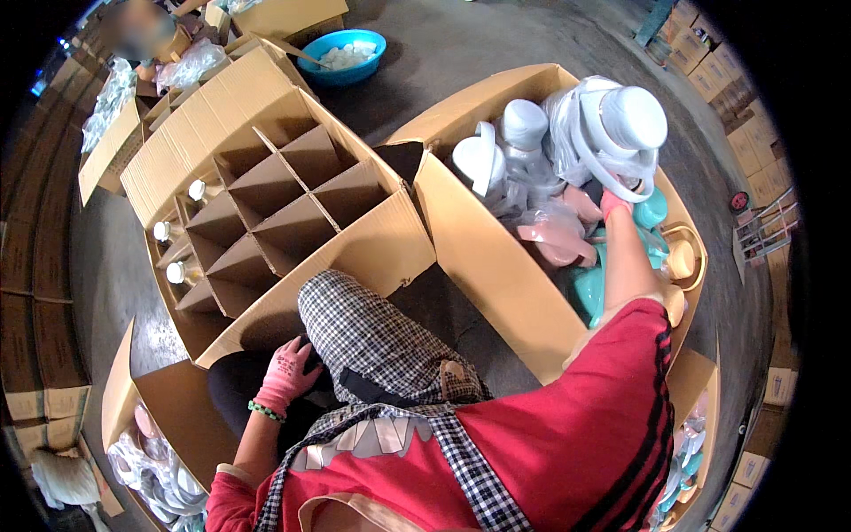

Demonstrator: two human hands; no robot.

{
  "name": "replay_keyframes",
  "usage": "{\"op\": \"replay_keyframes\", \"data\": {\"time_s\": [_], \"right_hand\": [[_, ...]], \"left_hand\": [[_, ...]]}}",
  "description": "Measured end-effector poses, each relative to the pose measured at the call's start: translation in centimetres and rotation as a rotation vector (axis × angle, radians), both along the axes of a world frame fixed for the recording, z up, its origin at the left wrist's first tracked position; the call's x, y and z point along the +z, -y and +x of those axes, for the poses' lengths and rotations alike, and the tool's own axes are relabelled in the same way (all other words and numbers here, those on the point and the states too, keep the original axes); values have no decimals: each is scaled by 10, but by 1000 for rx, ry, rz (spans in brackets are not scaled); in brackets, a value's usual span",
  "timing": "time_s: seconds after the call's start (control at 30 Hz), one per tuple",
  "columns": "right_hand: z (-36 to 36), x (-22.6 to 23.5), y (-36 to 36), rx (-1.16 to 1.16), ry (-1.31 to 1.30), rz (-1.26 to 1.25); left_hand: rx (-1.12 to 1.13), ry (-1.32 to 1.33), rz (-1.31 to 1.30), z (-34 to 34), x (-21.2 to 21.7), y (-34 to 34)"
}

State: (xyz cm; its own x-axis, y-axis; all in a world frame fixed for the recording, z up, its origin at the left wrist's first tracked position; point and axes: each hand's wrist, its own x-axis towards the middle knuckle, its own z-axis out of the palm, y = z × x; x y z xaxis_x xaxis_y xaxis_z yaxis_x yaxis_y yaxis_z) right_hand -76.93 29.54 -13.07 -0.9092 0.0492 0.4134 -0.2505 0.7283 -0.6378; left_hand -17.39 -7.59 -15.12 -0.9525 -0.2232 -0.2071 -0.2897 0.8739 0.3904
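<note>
My right hand (613,202), in a pink glove, reaches into the right-hand carton (505,275). It is at the loop handle of a large bottle (631,120) with a pale grey lid, wrapped in clear plastic. The handle partly covers my fingers, which seem closed on it. Around it lie other grey-lidded bottles (523,126), pink bottles (558,232), teal bottles (589,293) and a yellow-lidded bottle (681,259). My left hand (291,374), also pink-gloved, rests on my dark-clothed leg with its fingers loosely apart, holding nothing.
A second carton (346,257) at the left has cardboard dividers (292,177), with several clear bottles (182,270) along its left side. A blue basin (344,71) of white pieces stands beyond. More open cartons hold bottles near me. Another person (146,35) is at the far left.
</note>
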Motion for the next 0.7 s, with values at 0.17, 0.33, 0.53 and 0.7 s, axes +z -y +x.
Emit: {"op": "replay_keyframes", "data": {"time_s": [0.17,0.33,0.53,0.7], "right_hand": [[-24,-12,19,-65,-6,134],[-34,-19,39,-109,-29,250],[-39,-38,52,-161,-107,387],[-50,-36,14,27,-161,214]], "left_hand": [[53,76,-9,3,-5,3],[48,128,-1,6,-16,8],[27,165,73,3,-13,7],[20,145,24,9,-17,7]]}}
